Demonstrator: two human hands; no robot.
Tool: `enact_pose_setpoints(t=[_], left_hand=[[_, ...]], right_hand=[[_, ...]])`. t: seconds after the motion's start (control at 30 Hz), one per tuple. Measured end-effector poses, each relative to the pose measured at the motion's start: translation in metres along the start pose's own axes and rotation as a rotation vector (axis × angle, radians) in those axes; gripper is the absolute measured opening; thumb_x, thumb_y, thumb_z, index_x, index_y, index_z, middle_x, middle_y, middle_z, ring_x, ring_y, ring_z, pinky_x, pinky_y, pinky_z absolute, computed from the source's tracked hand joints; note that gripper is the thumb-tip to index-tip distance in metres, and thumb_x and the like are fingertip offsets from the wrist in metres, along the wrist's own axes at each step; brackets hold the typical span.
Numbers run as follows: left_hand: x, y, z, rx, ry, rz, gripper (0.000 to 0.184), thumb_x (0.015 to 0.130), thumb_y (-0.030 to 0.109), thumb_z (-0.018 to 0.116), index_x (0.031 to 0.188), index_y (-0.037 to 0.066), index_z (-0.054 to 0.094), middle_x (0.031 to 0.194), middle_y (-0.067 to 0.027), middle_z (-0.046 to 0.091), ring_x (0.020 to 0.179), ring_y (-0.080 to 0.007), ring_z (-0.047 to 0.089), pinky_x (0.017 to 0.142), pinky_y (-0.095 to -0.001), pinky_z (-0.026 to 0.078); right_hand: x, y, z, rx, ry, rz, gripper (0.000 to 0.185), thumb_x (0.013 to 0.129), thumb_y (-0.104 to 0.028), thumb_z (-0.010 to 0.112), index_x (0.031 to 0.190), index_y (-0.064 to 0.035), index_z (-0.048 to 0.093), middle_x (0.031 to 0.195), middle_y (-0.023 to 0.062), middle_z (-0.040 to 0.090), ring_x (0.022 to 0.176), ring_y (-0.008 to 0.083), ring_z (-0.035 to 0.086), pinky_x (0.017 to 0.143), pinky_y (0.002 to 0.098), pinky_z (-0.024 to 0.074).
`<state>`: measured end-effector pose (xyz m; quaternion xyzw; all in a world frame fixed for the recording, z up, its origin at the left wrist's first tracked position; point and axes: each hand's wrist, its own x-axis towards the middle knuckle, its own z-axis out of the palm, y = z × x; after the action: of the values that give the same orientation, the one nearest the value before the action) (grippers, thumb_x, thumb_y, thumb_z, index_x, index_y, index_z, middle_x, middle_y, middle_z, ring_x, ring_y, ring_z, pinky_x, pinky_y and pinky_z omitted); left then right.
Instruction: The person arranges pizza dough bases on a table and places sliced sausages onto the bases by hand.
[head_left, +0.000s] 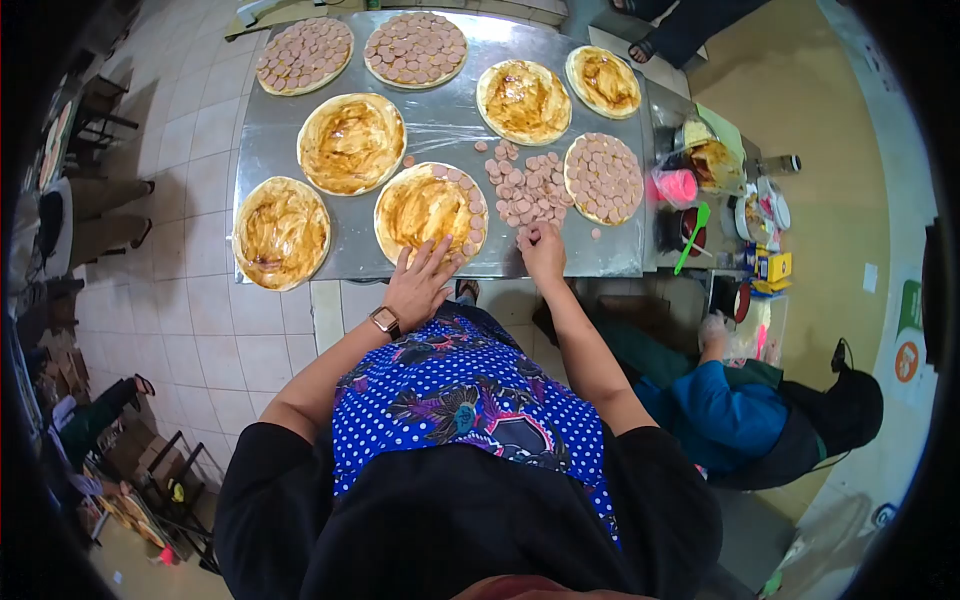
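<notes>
Sausage slices — pinkish brown; apron — blue, white-dotted.

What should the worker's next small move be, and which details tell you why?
Probably the right hand should bring slices from the pile to the part-topped base. That hand is at the pile's near edge, the left hand's fingers are at the base, and slices line only its right side.
</notes>
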<state>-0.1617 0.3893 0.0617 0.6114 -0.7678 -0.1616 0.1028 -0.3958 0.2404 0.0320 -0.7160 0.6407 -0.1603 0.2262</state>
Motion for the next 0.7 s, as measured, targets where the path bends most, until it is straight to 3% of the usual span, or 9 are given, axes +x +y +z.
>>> enact_pose_setpoints(t=[0.2, 0.33, 0.4, 0.47, 0.5, 0.57, 0.7], left_hand=[[-0.011, 0.011, -0.007, -0.034, 0.142, -0.114, 0.053, 0.090, 0.030, 0.060, 0.141, 0.020, 0.048, 0.156, -0.0089, 0.027, 0.137, -0.0291, 0.033, 0.110, -0.0518, 0.024], [-0.031, 0.010, -0.011, -0.103, 0.330, -0.310, 0.052, 0.087, 0.024, 0.064, 0.137, 0.017, 0.053, 0.152, -0.0137, 0.035, 0.135, -0.0319, 0.034, 0.107, -0.0495, 0.023], [-0.043, 0.014, -0.008, -0.077, 0.397, -0.429, 0.050, 0.087, 0.023, 0.064, 0.136, 0.017, 0.054, 0.152, -0.0138, 0.034, 0.134, -0.0324, 0.035, 0.107, -0.0493, 0.023], [-0.053, 0.021, -0.005, -0.077, 0.416, -0.482, 0.049, 0.087, 0.023, 0.064, 0.135, 0.018, 0.055, 0.151, -0.0139, 0.035, 0.134, -0.0327, 0.035, 0.107, -0.0491, 0.023], [-0.057, 0.019, 0.005, -0.062, 0.428, -0.494, 0.048, 0.087, 0.023, 0.064, 0.134, 0.018, 0.055, 0.151, -0.0137, 0.036, 0.134, -0.0324, 0.035, 0.107, -0.0489, 0.023], [-0.062, 0.031, 0.011, -0.043, 0.446, -0.529, 0.047, 0.087, 0.022, 0.064, 0.134, 0.018, 0.055, 0.151, -0.0135, 0.036, 0.134, -0.0322, 0.035, 0.107, -0.0486, 0.023], [-0.060, 0.053, 0.022, -0.064, 0.436, -0.542, 0.049, 0.086, 0.021, 0.065, 0.133, 0.018, 0.055, 0.153, -0.0119, 0.033, 0.135, -0.0302, 0.035, 0.107, -0.0479, 0.023]], right_hand=[[0.013, 0.010, -0.003, 0.184, -0.099, -0.080, 0.013, 0.074, -0.005, 0.074, 0.080, -0.0033, 0.063, 0.080, 0.0092, 0.061, 0.072, 0.0226, 0.062, 0.067, 0.0345, 0.0506], [0.008, -0.010, -0.004, 0.371, -0.175, -0.132, 0.009, 0.078, -0.003, 0.072, 0.080, -0.0012, 0.063, 0.076, 0.0083, 0.062, 0.068, 0.0185, 0.062, 0.065, 0.0311, 0.0507], [-0.004, -0.033, 0.006, 0.592, -0.396, -0.210, 0.007, 0.081, -0.002, 0.070, 0.080, -0.0008, 0.063, 0.075, 0.0066, 0.063, 0.068, 0.0153, 0.062, 0.066, 0.0289, 0.0506], [-0.022, -0.070, 0.006, 0.604, -0.542, -0.268, 0.006, 0.080, -0.004, 0.070, 0.080, -0.0026, 0.063, 0.076, 0.0071, 0.063, 0.071, 0.0202, 0.063, 0.067, 0.0325, 0.0511], [-0.026, -0.079, 0.019, 0.595, -0.550, -0.283, 0.006, 0.080, -0.004, 0.070, 0.080, -0.0026, 0.063, 0.076, 0.0071, 0.063, 0.071, 0.0202, 0.063, 0.067, 0.0325, 0.0511], [-0.031, -0.092, 0.028, 0.241, -0.510, -0.623, 0.006, 0.080, -0.008, 0.070, 0.080, -0.0048, 0.064, 0.082, 0.0078, 0.062, 0.076, 0.0270, 0.063, 0.069, 0.0373, 0.0514], [-0.028, -0.096, 0.026, 0.049, -0.393, -0.860, 0.006, 0.079, -0.010, 0.068, 0.081, -0.0057, 0.064, 0.090, 0.0085, 0.060, 0.085, 0.0312, 0.061, 0.071, 0.0415, 0.0508]])
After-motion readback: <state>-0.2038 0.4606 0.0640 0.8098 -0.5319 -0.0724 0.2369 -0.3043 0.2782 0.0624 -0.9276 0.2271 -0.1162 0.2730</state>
